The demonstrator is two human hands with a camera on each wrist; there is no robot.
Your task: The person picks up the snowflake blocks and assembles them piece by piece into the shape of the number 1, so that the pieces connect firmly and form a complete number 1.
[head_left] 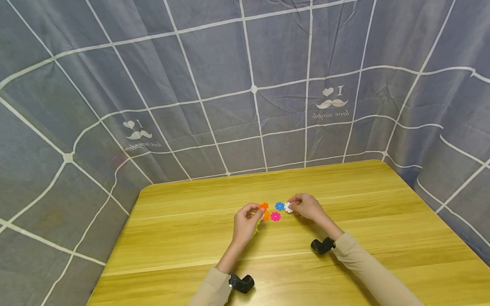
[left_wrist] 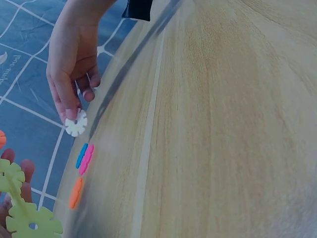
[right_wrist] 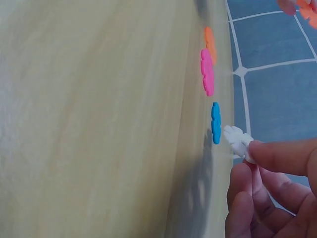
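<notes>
My right hand [head_left: 307, 207] pinches a white notched disc [right_wrist: 238, 141] between thumb and fingers, held just above the table. A blue disc [head_left: 280, 206] and a pink disc [head_left: 275, 216] lie on the wood beside it. My left hand [head_left: 244, 224] grips several notched discs joined together. Among them are yellow-green discs [left_wrist: 34, 224] and an orange disc [head_left: 263, 205] at the top. Below that lies another orange disc [right_wrist: 210, 44] on the table, by the pink one. Part of the joined piece is hidden behind my left fingers.
The wood-grain table [head_left: 172, 238] reaches back to a grey curtain [head_left: 218, 63] with white grid lines, which also hangs at both sides. A black wrist camera [head_left: 242, 282] sits at my left wrist, another black camera [head_left: 323, 245] at my right.
</notes>
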